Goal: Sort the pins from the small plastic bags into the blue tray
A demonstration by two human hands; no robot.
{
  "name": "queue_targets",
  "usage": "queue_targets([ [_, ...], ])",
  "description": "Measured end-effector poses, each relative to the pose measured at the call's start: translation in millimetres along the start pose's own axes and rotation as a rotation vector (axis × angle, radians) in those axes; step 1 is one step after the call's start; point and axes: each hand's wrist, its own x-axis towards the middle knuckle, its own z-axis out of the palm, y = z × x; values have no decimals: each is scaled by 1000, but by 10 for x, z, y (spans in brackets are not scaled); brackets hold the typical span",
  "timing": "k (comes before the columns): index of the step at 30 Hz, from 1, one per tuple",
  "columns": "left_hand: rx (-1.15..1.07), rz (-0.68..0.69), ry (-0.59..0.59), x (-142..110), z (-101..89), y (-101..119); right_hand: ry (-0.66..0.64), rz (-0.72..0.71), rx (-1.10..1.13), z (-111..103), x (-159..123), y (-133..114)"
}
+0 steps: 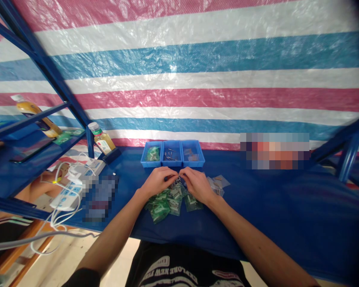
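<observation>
My left hand (158,181) and my right hand (197,185) meet over the blue table, fingers pinched together around a small clear packet (177,178) with tiny metal parts. Both hands are closed on it. Below and between them lies a heap of small green-and-clear bags (164,203). A few empty clear bags (218,183) lie just right of my right hand. Three small blue bins (172,154) stand in a row right behind my hands; the left holds green bags, the middle small metal pins, the right clear packets.
A blue cloth covers the table (287,211). A yellow drink bottle (101,138) stands left of the bins. A white power strip with cables (67,191) lies at the left edge. A blue metal rack (32,131) holds another bottle. A striped tarp hangs behind.
</observation>
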Motion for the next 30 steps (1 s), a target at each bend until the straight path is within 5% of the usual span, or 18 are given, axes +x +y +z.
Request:
queue_targets([
  [30, 21, -48, 52, 7, -46, 11, 35, 67, -9, -1, 1, 25],
])
